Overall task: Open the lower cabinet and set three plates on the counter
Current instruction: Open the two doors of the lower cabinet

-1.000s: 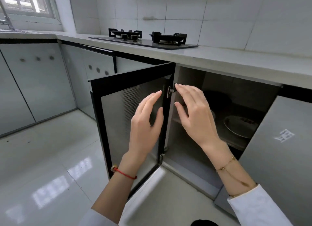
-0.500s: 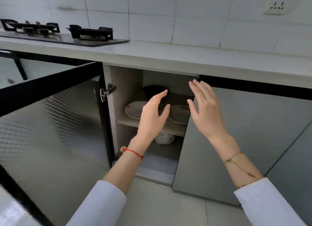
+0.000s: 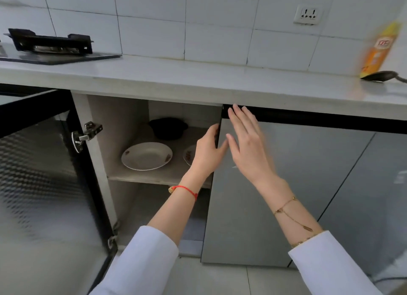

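Note:
The lower cabinet's left door (image 3: 44, 173) stands swung wide open. Inside, a white plate (image 3: 147, 155) with small flower prints lies on the shelf (image 3: 154, 179). A second plate (image 3: 189, 157) shows partly behind my left hand. My left hand (image 3: 208, 151) grips the left edge of the grey right door (image 3: 275, 184), fingers hooked behind it. My right hand (image 3: 246, 144) lies flat with straight fingers on the front of that door near its top left corner. The grey counter (image 3: 198, 78) runs above.
A black pot (image 3: 168, 128) sits at the back of the shelf. A gas hob (image 3: 50, 46) stands on the counter at left. An orange spray can (image 3: 380, 50) and a dark ladle (image 3: 381, 76) are at the far right. A wall socket (image 3: 308, 14) is above.
The view has swung right, away from the open left door. Both hands moved from mid-air to the right door: the left now grips its edge, the right lies on its front.

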Available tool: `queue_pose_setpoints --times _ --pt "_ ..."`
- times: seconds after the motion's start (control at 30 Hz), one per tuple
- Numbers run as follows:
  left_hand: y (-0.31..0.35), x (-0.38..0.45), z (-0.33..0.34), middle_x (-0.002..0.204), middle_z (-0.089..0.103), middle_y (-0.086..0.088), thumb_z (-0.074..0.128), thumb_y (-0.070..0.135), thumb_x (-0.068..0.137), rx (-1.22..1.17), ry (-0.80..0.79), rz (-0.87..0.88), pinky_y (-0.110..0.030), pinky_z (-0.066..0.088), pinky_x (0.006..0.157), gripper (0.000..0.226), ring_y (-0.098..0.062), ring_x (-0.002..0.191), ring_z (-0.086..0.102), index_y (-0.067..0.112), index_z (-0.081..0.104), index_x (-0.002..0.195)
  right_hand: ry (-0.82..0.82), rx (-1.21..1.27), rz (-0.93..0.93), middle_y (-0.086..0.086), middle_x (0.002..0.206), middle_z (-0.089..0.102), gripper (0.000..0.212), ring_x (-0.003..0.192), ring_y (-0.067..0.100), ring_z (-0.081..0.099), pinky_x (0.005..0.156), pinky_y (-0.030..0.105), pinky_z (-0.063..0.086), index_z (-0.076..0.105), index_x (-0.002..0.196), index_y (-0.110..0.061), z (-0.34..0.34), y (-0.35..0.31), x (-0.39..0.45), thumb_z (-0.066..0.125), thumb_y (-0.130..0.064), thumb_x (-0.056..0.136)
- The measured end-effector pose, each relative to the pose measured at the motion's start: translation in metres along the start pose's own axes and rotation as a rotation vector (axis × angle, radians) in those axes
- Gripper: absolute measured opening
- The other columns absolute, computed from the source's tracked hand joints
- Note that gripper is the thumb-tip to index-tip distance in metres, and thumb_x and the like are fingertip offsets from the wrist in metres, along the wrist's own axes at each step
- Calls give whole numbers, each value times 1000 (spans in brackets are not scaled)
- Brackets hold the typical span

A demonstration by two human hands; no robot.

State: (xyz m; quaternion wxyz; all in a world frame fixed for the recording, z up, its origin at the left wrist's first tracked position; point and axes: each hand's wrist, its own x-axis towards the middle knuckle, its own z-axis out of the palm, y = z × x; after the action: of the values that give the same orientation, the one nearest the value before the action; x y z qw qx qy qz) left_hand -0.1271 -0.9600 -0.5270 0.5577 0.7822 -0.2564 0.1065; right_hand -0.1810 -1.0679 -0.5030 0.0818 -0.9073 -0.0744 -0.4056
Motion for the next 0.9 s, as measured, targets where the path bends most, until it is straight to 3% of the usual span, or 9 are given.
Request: queue_pose_setpoints --times 0.17,0.33,0.43,0.7,0.9 --pt "-1 -6 -4 134 60 -4 58 24 96 0 25 18 -20 43 103 47 -14 126 55 10 47 139 -39 -29 -2 6 157 27 53 147 21 19 121 40 17 29 148 -7 -6 1 -2 44 -19 99" --pt "6 -31 -7 129 63 1 61 22 94 -11 50 72 2 38 88 43 -7 120 58 12 51 135 -57 -62 -11 5 158 26 52 148 20 19 122 37 14 28 149 -8 -25 -9 -18 43 -20 100" --pt "13 -50 -8 126 63 5 61 18 94 -26 64 99 7 36 85 40 1 113 56 12 53 133 -46 -37 -13 4 157 28 52 147 19 20 122 37 14 29 149 -8 -42 -16 -32 43 -19 100" --pt "36 -109 -10 106 62 25 67 18 90 -102 42 197 1 41 85 32 23 96 57 18 63 121 35 16 -11 3 155 33 49 145 15 25 121 36 19 34 146 -9 -90 -31 -82 46 -19 100" --pt "57 -146 -6 99 68 33 72 14 86 -217 -53 276 -5 46 86 31 11 101 64 36 66 108 91 0 -6 2 153 37 48 143 14 29 119 36 24 38 145 -9 -130 -34 -121 49 -18 99"
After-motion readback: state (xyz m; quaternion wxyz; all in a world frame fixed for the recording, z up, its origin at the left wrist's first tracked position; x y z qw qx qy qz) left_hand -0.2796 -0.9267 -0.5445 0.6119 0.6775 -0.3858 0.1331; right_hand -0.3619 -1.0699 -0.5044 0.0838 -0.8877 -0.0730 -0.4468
